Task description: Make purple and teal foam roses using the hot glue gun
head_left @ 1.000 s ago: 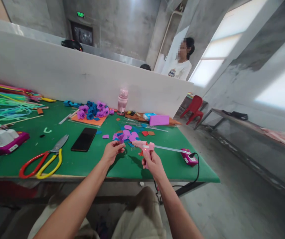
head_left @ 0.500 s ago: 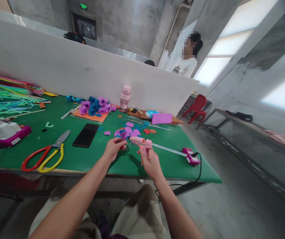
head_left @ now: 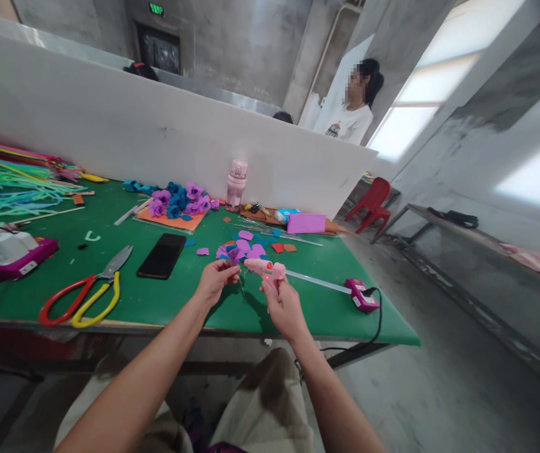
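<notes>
My right hand (head_left: 281, 303) is wrapped round the handle of a pink hot glue gun (head_left: 260, 267), with a long clear glue stick (head_left: 317, 281) sticking out of its back. A small red light glows on the gun. The fingers of my left hand (head_left: 215, 280) pinch a purple paper flower (head_left: 233, 257) on a thin wire stem, close to the gun's nozzle. Whether the nozzle touches the flower I cannot tell. Loose purple petals (head_left: 245, 235) and blue pieces lie just behind the flower.
Scissors (head_left: 104, 277) with red and yellow handles and a black phone (head_left: 162, 256) lie to the left. Finished flowers (head_left: 180, 200) rest on orange sheets. A pink bottle (head_left: 236, 185) stands by the white partition (head_left: 157, 119). A purple power strip (head_left: 362, 296) sits at the right edge, its cable hanging down.
The glue gun has shifted very slightly left, toward the flower. Both hands keep their holds.
</notes>
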Demonstrator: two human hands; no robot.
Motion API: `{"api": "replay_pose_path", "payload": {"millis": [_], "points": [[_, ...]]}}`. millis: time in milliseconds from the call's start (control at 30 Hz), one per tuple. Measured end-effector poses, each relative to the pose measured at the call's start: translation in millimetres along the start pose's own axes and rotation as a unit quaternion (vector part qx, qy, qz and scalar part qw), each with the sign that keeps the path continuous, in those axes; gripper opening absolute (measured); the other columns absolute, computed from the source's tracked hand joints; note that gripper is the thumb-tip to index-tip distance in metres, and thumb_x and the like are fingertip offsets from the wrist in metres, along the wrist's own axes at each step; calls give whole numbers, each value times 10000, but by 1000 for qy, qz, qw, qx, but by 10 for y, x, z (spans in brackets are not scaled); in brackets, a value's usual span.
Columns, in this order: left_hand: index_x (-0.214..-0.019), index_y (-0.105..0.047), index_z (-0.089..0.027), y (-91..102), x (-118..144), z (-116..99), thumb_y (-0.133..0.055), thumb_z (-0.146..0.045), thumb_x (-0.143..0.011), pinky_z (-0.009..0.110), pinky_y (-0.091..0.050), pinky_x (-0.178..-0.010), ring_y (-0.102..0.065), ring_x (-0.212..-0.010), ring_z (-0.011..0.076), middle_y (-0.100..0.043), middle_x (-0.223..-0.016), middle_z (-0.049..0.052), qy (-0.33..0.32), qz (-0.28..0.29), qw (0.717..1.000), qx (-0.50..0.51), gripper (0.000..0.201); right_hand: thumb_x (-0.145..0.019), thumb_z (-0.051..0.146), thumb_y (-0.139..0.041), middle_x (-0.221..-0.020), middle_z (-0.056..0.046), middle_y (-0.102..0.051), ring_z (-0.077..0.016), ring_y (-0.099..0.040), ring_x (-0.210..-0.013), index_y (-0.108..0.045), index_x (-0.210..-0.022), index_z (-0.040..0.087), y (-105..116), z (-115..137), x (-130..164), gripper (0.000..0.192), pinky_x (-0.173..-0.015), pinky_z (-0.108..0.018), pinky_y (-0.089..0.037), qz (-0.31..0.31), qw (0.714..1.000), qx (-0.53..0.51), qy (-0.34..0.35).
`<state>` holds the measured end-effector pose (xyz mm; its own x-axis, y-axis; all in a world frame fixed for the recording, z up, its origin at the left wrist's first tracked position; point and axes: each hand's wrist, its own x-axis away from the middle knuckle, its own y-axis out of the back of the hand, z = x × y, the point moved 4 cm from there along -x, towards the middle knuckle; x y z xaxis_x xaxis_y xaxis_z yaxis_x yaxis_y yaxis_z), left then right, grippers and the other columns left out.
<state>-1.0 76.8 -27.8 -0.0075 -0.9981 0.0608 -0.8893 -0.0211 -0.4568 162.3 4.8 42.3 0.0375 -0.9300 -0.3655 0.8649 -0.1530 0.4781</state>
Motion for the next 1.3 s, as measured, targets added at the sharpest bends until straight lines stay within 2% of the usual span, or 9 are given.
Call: {"api": "replay_pose_path", "payload": {"millis": [233, 600, 1300], "points": [[-640, -583, -118, 5, -9, 11, -792, -273, -525, 200, -431, -483, -559, -485, 83, -649, -606, 20, -1, 0, 1000, -2, 284, -873, 311, -405, -892, -110, -654, -231, -619, -874, -609, -877, 174, -21, 45, -9, 246, -747, -309, -471, 8, 996, 69, 50], [-639, -586, -121, 6, -20, 28, -792, -268, -531, 198, -427, -484, -561, -487, 81, -645, -596, 13, -5, 8, 1000, 1, 275, -879, 288, -396, -954, -135, -660, -239, -613, -957, -601, -876, 165, -55, 29, -27, 238, -828, -335, -468, 7, 994, 88, 60], [-627, -580, -125, -9, -9, 6, -790, -260, -529, 199, -421, -482, -559, -482, 81, -644, -592, 13, -4, 6, 1000, 1, 268, -885, 289, -389, -964, -133, -653, -237, -611, -955, -596, -906, 165, -51, 28, -25, 242, -823, -339, -469, 6, 993, 96, 64]]}}
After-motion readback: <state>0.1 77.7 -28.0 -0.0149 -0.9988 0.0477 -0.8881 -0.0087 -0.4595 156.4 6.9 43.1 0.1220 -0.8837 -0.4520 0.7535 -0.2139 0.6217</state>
